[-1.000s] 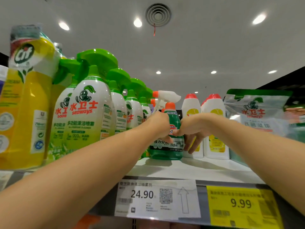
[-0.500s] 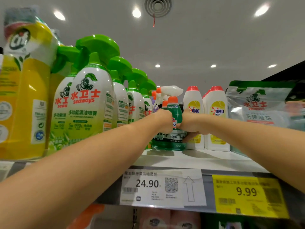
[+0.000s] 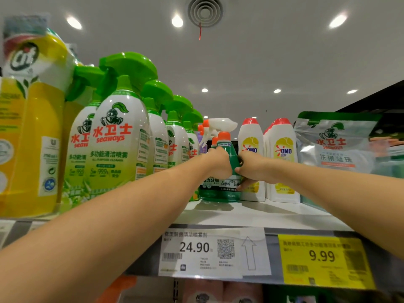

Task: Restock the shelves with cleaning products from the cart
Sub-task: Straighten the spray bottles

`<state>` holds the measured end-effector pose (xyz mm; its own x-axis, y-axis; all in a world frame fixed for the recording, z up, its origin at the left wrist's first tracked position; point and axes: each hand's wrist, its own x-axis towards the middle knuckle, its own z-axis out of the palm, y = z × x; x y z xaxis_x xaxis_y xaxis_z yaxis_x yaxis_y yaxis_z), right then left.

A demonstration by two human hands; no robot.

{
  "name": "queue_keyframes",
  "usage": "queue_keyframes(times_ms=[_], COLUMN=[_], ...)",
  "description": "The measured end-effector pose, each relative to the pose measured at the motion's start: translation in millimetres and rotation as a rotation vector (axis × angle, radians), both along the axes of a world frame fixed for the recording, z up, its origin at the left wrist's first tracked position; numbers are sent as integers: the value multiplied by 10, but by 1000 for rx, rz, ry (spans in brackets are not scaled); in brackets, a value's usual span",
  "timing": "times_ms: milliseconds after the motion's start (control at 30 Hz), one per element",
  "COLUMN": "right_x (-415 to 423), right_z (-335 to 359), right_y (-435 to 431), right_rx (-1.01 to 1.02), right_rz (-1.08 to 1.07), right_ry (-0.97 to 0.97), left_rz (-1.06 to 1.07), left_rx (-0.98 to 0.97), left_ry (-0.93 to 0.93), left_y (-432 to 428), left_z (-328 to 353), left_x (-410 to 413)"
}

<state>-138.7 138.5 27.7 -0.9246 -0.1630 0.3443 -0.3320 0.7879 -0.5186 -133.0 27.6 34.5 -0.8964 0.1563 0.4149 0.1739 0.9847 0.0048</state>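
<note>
- Bright, even store light falls from round recessed ceiling lamps [image 3: 177, 21], which bloom into white ovals.
- The dark green spray bottle [image 3: 219, 194] casts a soft shadow forward on the white shelf board [image 3: 262, 215].
- Glare streaks the silver refill pouch [image 3: 332, 145].
- The wide lens smears and stretches the tall yellow bottle [image 3: 32, 149] at the left edge.
- The yellow price tag [image 3: 323, 259] is blurred too.

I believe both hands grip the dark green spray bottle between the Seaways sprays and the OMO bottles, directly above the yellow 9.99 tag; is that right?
Not quite. The head view shows the left hand and right hand gripping the dark green spray bottle between the Seaways sprays and OMO bottles, but above the white 24.90 tag; the yellow 9.99 tag lies further right.
</note>
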Motion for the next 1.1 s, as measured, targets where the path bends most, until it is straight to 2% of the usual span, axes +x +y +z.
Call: queue_keyframes(times_ms=[100,267,467,633,767,933,1000,1100], right_x=[-9,37,404,867,1301,2003,2226,2504], right_z=[-10,29,238,235,54,-335,-585,-1062], right_y=[-72,-133,-90,48,127,251,248,129], right_rx=[-81,170,94,-44,-161,-398,-506,-568], right_rz=[-51,-169,-128,52,211,670,828,994], right_ry=[9,164,-6,61,161,247,228,149], left_rz=[-7,-32,-155,-190,-266,-313,-316,-225], left_rx=[36,19,23,81,214,392,483,598], left_ry=[-54,-8,205,290,382,469,502,450], left_y=[-19,-23,30,22,-54,-126,-166,-258], left_z=[-7,-16,78,94,-84,-506,-730,-1230], left_x=[19,113,318,737,1347,2299,2686,3240])
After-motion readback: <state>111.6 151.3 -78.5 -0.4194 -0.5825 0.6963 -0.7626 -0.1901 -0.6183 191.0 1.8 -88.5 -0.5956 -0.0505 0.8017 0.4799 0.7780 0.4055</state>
